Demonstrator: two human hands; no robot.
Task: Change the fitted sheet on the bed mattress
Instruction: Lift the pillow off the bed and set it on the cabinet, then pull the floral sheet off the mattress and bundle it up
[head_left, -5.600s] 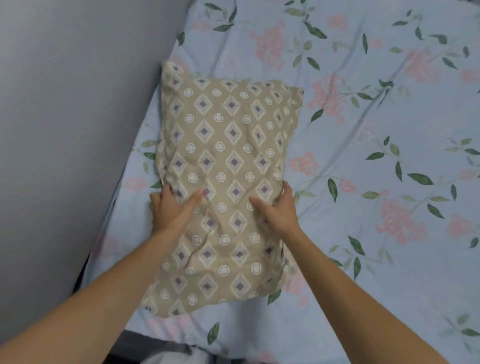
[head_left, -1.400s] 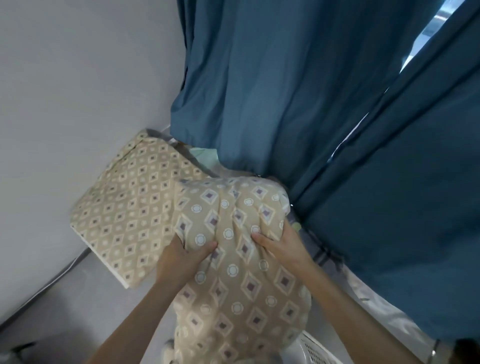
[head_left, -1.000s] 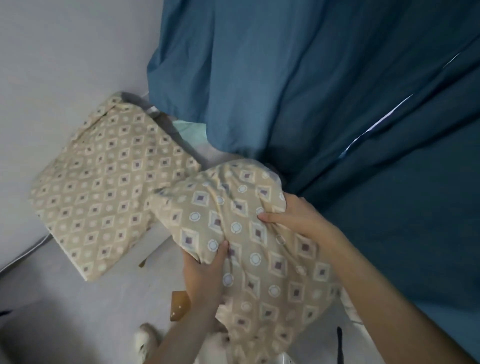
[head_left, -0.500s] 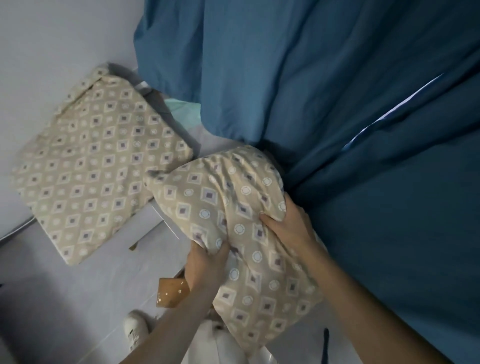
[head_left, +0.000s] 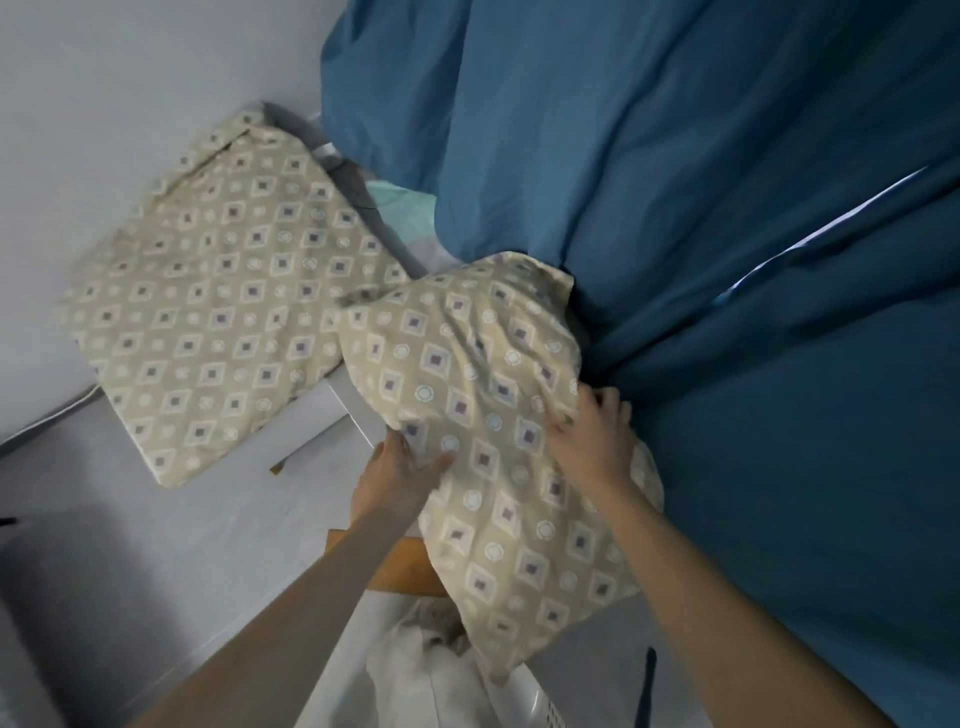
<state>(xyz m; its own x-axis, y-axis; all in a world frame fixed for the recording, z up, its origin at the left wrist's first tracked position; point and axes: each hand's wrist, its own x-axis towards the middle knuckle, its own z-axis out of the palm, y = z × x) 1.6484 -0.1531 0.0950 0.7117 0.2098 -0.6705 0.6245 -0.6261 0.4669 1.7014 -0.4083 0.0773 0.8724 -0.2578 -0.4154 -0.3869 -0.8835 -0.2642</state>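
A beige pillow (head_left: 483, 395) with a diamond and circle pattern leans against the blue curtain (head_left: 701, 208). My left hand (head_left: 400, 473) grips its lower left edge, thumb on top of the cloth. My right hand (head_left: 592, 436) lies flat on its right side with fingers spread, pressing it. A second pillow (head_left: 218, 291) in the same beige pattern lies to the left against the white wall. The bed and its sheet are out of view.
A white wall (head_left: 104, 78) fills the upper left. Grey floor (head_left: 130, 545) lies below it. A brown cardboard piece (head_left: 400, 566) and a white basket (head_left: 540, 701) with pale cloth (head_left: 421, 670) sit under the held pillow. Light shows through a curtain gap (head_left: 810, 234).
I carried the pillow from the floral-sheeted bed to the curtain corner. In the last half second my right hand's fingers straightened and now press flat on it.
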